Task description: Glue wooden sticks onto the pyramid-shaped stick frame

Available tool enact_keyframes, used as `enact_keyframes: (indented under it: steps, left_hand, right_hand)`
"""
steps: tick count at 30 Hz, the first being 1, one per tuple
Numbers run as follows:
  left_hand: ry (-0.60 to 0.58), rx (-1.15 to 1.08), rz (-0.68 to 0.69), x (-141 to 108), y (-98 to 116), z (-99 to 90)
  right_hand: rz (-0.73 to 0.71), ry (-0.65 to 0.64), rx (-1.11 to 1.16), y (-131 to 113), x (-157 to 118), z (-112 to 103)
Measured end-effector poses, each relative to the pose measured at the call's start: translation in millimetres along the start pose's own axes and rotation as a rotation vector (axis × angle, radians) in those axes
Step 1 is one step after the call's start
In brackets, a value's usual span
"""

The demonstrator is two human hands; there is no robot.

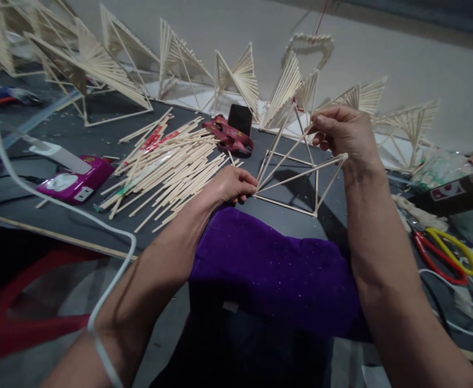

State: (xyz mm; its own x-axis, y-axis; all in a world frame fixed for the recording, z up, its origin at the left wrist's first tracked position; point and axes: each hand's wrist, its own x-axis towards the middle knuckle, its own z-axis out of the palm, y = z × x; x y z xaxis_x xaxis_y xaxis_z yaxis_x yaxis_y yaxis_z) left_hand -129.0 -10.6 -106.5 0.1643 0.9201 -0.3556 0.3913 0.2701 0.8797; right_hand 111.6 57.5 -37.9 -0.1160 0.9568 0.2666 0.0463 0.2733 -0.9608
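Note:
A small open frame of thin wooden sticks (pixel 287 208) stands on the dark table in front of me. My left hand (pixel 236 186) pinches at the frame's near left corner, where several stick ends meet. My right hand (pixel 343 132) pinches the upper end of a slanting wooden stick (pixel 287 152), whose lower end reaches the fingers of my left hand. Another stick slopes to the frame's right peak (pixel 343 157), just below my right wrist. To the left of the frame lies a loose pile of wooden sticks (pixel 172 172), partly behind my left forearm.
Finished fan-shaped stick models (pixel 240 75) line the back wall. A phone (pixel 240 118) and red lanyard (pixel 226 134) lie behind the pile. At left are a purple power strip (pixel 77 180) and white cable (pixel 131 242). Red-and-yellow-handled scissors (pixel 442 256) and a dark bottle (pixel 458 188) lie right. Purple cloth (pixel 269 269) covers my lap.

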Motion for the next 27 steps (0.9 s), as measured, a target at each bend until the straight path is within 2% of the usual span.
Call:
enact_keyframes:
  steps: [9, 18, 23, 27]
  left_hand:
    - [0.006, 0.071, 0.023, -2.6, 1.8, -0.2]
    - [-0.010, 0.094, 0.014, -1.6, -0.2, -1.9]
    - [-0.025, 0.095, 0.030, -1.5, -2.3, -2.7]
    - [-0.025, 0.109, 0.032, -0.5, -4.4, -3.8]
  right_hand:
    - [-0.015, -0.017, -0.046, 7.1, 5.9, 0.9]
    - [0.026, -0.011, 0.023, 1.6, 18.5, 16.2]
    - [0.025, -0.066, -0.010, -4.2, 22.7, 9.7]
    - [0.008, -0.039, -0.053, -5.1, 27.8, 7.7]
